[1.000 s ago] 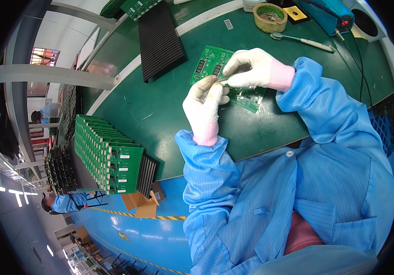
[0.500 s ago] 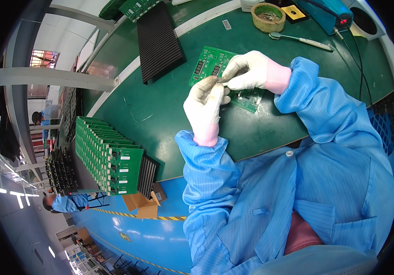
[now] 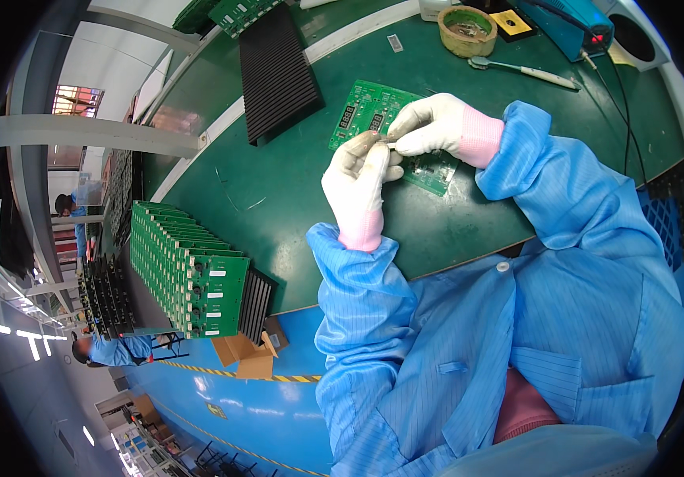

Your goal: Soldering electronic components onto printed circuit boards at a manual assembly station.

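Item 1: circuit board (image 3: 364, 97), green, flat on the green table (image 3: 294, 230); two dark number displays showing, part covered by gloves. All clock readings run from this board, twelve toward the top of the view.

Item 2: left hand (image 3: 354, 179), white glove, pink cuff, at seven to eight o'clock; thumb and forefinger pinched together on a small piece (image 3: 391, 145).

Item 3: right hand (image 3: 435, 127), same glove, at three o'clock; thumb and forefinger closed at the other end of that piece.

Item 4: the small piece, pale, held between the two hands in front of the board; kind too small to tell.

Step, as judged: two-handed fingertip work on the small piece, not on the board itself. Next move, as judged: calls for a light, exact pinch and both hands steady over the displays.

Surroundings: black ridged rack (image 3: 278, 75), ten o'clock; row of upright green boards (image 3: 187, 274), eight o'clock; round tub (image 3: 451, 41), one o'clock; brush (image 3: 544, 76) and blue box (image 3: 568, 28), two o'clock.
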Motion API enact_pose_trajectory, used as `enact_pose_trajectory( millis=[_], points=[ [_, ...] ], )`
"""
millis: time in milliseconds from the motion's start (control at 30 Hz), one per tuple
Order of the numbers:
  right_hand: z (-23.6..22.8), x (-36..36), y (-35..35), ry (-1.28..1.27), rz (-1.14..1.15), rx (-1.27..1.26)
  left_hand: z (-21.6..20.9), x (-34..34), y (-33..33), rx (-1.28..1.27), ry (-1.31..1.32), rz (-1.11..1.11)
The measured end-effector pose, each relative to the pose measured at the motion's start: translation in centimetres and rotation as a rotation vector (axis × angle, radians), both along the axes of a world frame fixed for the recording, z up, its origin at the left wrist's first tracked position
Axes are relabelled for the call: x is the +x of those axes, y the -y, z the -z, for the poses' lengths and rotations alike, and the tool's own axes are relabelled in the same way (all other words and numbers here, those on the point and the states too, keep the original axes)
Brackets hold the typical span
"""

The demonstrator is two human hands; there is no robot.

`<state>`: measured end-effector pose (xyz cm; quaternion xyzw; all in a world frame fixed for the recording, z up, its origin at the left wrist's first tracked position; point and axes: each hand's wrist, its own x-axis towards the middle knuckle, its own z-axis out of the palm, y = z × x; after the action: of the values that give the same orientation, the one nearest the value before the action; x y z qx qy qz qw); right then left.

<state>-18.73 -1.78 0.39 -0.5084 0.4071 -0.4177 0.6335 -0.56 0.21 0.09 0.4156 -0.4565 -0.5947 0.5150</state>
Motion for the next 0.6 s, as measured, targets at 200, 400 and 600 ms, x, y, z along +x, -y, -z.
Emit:
enact_pose_trajectory(
  millis=[200, 400, 600],
  points=[
    [-0.19, 0.26, -0.05, -0.056, 0.054, -0.068, 0.13, 0.0, 0.03, -0.009, -0.035, 0.001],
    [-0.68, 0.07, 0.17, -0.127, 0.042, -0.049, 0.13, 0.03, 0.04, -0.007, -0.008, 0.016],
    [-0.44, -0.27, 0.37, -0.139, 0.011, -0.051, 0.06, -0.3, -0.01, -0.015, 0.001, -0.004]
  ],
)
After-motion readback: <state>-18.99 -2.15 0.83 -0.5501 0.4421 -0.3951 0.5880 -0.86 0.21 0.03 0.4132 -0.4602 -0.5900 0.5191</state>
